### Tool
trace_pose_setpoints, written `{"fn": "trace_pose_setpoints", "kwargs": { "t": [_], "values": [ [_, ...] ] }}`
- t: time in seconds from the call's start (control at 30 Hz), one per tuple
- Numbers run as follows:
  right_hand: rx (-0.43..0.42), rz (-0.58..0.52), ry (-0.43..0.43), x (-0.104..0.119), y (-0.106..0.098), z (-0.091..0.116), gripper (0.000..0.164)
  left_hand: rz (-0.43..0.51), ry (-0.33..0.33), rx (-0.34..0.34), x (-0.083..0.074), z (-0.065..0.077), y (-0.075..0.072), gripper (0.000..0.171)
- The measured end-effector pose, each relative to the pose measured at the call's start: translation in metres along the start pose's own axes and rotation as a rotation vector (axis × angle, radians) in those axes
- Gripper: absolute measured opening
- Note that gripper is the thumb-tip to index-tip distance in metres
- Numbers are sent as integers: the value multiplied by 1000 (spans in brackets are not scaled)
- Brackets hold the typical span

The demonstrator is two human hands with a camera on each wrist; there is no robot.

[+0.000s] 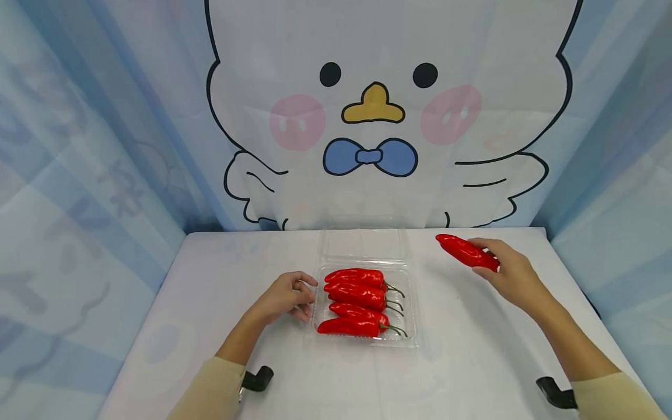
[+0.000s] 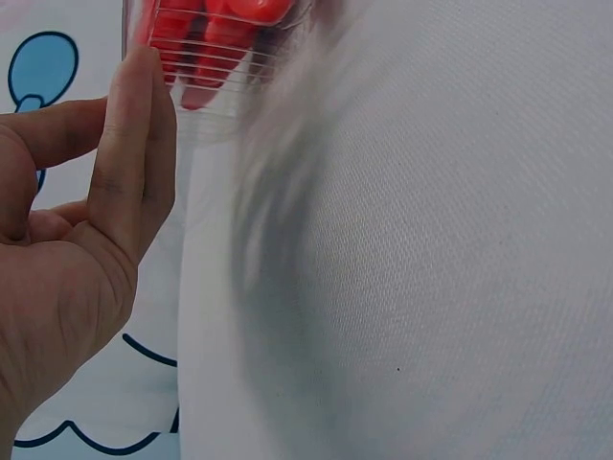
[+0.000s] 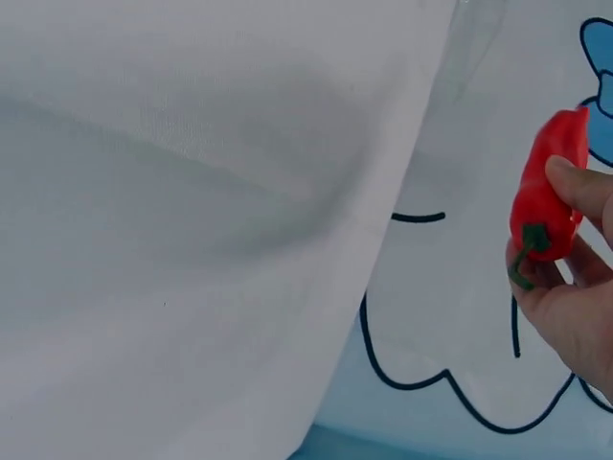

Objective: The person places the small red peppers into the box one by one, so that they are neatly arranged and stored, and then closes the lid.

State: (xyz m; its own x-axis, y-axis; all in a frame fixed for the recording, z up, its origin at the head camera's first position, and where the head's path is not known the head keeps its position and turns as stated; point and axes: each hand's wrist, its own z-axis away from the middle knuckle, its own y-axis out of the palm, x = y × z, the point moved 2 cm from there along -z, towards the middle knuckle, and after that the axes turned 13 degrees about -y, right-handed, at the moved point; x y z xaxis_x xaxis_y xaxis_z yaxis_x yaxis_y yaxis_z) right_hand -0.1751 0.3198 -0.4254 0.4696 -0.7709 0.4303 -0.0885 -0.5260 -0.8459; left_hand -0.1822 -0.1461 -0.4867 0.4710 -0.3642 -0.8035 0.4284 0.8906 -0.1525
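My right hand (image 1: 514, 274) grips a red chili pepper (image 1: 464, 251) above the right side of the table, its tip toward the left. In the right wrist view, thumb and fingers close round the pepper (image 3: 548, 187), and its green stem hangs by the palm. Several more red peppers (image 1: 357, 296) lie side by side in a clear plastic box (image 1: 415, 326), stems to the right. At the box's left wall is my left hand (image 1: 286, 296); in the left wrist view, its extended fingertips reach right up to the ribbed side.
The box's clear lid (image 1: 363, 244) stands folded back at the rear. A white cloth covers the table (image 1: 472, 361), and a curtain with a cartoon bird (image 1: 375, 52) rises behind it. Black mounts (image 1: 257, 379) sit at both wrists.
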Motion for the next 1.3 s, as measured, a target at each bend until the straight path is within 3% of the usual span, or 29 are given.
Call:
{"fn": "trace_pose_setpoints", "kwargs": {
  "t": [0.47,1.3],
  "values": [
    [5,-11,-148,46,6,-12,67,-6,-13,-21,-2,4,0,33],
    [122,-80,-211,103,33,-30,62,-14,0,-14,-2,1,1,32]
  ]
}}
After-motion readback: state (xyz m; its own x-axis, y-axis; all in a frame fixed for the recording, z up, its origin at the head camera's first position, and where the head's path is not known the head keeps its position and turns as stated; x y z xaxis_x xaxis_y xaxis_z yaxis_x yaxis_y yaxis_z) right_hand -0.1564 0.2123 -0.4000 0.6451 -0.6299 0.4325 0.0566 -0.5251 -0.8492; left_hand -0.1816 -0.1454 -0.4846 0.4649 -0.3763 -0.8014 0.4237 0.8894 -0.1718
